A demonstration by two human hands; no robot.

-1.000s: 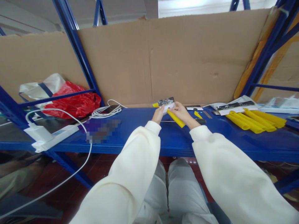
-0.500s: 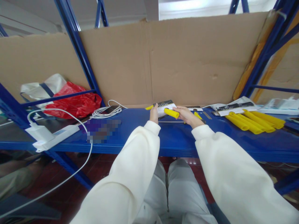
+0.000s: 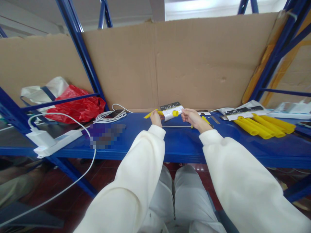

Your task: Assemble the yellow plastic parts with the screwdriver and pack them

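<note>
A black-and-white printed packet [image 3: 171, 110] is held up over the blue shelf between my two hands. From its lower right a short yellow tube end [image 3: 175, 113] pokes out. My left hand [image 3: 156, 119] is closed around a slim yellow piece [image 3: 148, 115] at the packet's left side; whether this joins the tube is hidden. With thumb and fingers pinched, my right hand [image 3: 192, 118] grips the packet's right edge. Below the hands a thin metal rod [image 3: 177, 126] lies on the shelf, with a yellow tool [image 3: 205, 119] beside the right hand.
Several yellow tubes [image 3: 264, 127] with printed packets lie at the right. To the left are a coiled white cable [image 3: 109, 117], a red plastic bag [image 3: 77, 105] and a white power strip [image 3: 57, 144]. A cardboard panel [image 3: 189, 64] closes the back.
My left hand has shifted slightly left, onto the slim yellow piece. The right hand has gone from the yellow tube's end to the packet's edge, and less of the tube shows.
</note>
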